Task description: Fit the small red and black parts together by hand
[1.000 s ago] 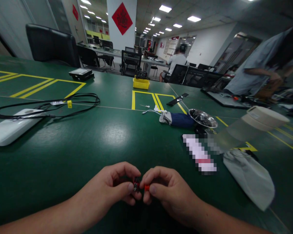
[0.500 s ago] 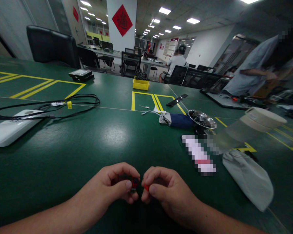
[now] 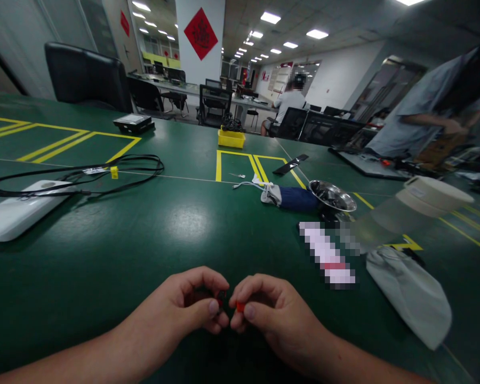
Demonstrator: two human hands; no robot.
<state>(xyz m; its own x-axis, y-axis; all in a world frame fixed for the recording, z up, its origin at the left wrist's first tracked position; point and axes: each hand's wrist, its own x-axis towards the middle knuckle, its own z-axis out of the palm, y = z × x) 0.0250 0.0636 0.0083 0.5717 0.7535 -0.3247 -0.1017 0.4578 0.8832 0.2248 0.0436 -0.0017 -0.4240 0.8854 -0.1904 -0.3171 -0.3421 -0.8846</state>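
Note:
My left hand [image 3: 184, 304] and my right hand [image 3: 270, 312] meet low in the middle, just above the green table [image 3: 144, 234]. Each is curled in a pinch. Between the left thumb and fingers sits a small dark and red part [image 3: 221, 300], mostly hidden. The right fingertips pinch a small red piece [image 3: 240, 306]. The two pieces are almost touching; I cannot tell if they are joined.
A grey cloth pouch [image 3: 410, 296] lies right of my hands, with a tipped clear jar with a cream lid [image 3: 420, 205] and a metal bowl [image 3: 332, 195] beyond. A white device [image 3: 20, 210] and black cable [image 3: 104, 168] lie left. A yellow bin [image 3: 231, 138] stands far back. People are at the right.
My fingers have shifted slightly around the small parts, and the left thumb now covers more of the dark part. Both hands stay in the same spot.

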